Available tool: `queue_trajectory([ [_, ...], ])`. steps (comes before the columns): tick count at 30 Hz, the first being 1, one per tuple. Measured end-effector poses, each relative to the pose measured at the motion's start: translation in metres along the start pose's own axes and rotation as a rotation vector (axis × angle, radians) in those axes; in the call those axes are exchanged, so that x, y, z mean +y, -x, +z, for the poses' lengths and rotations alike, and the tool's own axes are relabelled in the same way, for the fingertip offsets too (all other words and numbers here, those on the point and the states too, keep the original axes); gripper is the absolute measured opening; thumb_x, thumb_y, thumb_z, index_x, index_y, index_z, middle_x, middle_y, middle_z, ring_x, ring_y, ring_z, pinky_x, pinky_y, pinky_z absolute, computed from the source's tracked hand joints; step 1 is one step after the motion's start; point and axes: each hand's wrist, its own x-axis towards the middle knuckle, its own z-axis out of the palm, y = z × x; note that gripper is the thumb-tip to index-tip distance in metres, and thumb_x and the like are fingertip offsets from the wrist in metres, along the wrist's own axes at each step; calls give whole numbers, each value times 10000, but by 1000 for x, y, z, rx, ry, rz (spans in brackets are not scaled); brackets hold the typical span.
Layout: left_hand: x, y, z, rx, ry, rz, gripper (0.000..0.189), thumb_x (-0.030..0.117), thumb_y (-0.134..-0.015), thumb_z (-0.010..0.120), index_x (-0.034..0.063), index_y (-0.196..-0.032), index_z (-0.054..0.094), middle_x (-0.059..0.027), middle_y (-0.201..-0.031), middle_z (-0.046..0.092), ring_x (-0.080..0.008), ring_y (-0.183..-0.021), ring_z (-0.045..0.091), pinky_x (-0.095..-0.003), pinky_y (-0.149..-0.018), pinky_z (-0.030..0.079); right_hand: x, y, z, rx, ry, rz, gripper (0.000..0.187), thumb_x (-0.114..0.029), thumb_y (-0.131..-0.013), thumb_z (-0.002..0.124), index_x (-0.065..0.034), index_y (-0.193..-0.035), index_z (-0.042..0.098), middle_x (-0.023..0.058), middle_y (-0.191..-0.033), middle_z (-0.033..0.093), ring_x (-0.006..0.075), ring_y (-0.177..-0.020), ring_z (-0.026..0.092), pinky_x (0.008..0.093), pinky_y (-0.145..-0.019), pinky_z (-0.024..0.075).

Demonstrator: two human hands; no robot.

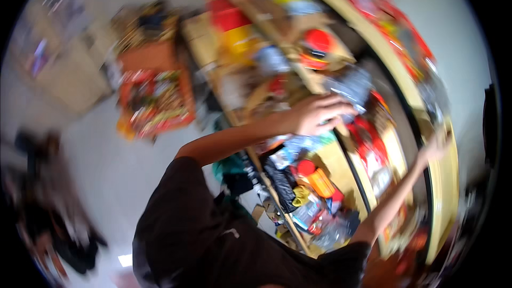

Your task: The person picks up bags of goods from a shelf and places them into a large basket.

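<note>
My left hand (pixel 324 115) reaches over the front of a wooden shelf unit, fingers bent. Its fingertips are at the lower end of a grey plastic-wrapped packet (pixel 352 84); blur hides whether they grip it. Red plastic packaging (pixel 366 140) lies just beyond that hand. My right hand (pixel 436 146) is raised at the pale top board (pixel 444 176) of the unit, near a clear plastic bag (pixel 432 96). That hand is strongly blurred, and its fingers cannot be made out.
Below my arms, a shelf holds a red-lidded jar (pixel 306 167), an orange package (pixel 321 183) and a black plastic bag (pixel 280 182). Another red-lidded container (pixel 317 44) stands higher up. An orange box of packets (pixel 156 100) sits on the floor at left, near a cardboard box (pixel 76 80).
</note>
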Motion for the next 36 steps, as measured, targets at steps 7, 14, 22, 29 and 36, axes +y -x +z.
queue_trajectory([
  [7, 8, 544, -53, 410, -459, -1506, 472, 245, -806, 599, 69, -1236, 517, -184, -1240, 517, -354, -1139, 500, -448, -949, 411, -223, 332, 32, -687, -727, 116, 192, -81, -895, 485, 33, -1016, 580, 107, -925, 601, 191, -854, 580, 316, -828, 460],
  [14, 276, 873, -84, 720, -223, -2747, 504, 326, -824, 470, -96, -1088, 547, -297, -1108, 584, -439, -1094, 537, -476, -931, 438, -440, 611, -5, -2020, -1021, 152, 427, -198, -830, 672, -36, -1200, 532, 110, -1118, 583, 192, -919, 606, 310, -794, 493],
  [22, 318, 860, -157, 1801, -115, -2296, 368, 314, -854, 535, 164, -1189, 547, -7, -912, 619, -118, -705, 529, -330, -578, 483, -613, 679, -25, -2325, -1176, -303, 409, -279, -822, 674, -10, -1112, 566, 151, -1052, 607, 249, -857, 625, 336, -748, 508],
  [29, 115, 779, -230, 1522, 257, -2065, 469, 343, -875, 562, 158, -1296, 469, -40, -1172, 553, -183, -937, 529, -342, -768, 477, -694, 770, 95, -2765, -518, 140, 395, -343, -871, 596, -53, -1136, 549, 92, -1057, 602, 196, -926, 606, 337, -774, 499],
  [36, -87, 772, -299, 2135, 437, -1901, 741, 439, -820, 652, 126, -1389, 296, -108, -1346, 413, -286, -1122, 482, -430, -843, 479, -807, 849, 191, -2553, -341, 103, 703, -428, -815, 652, -33, -1345, 412, 124, -1141, 557, 232, -1015, 575, 364, -834, 489],
])
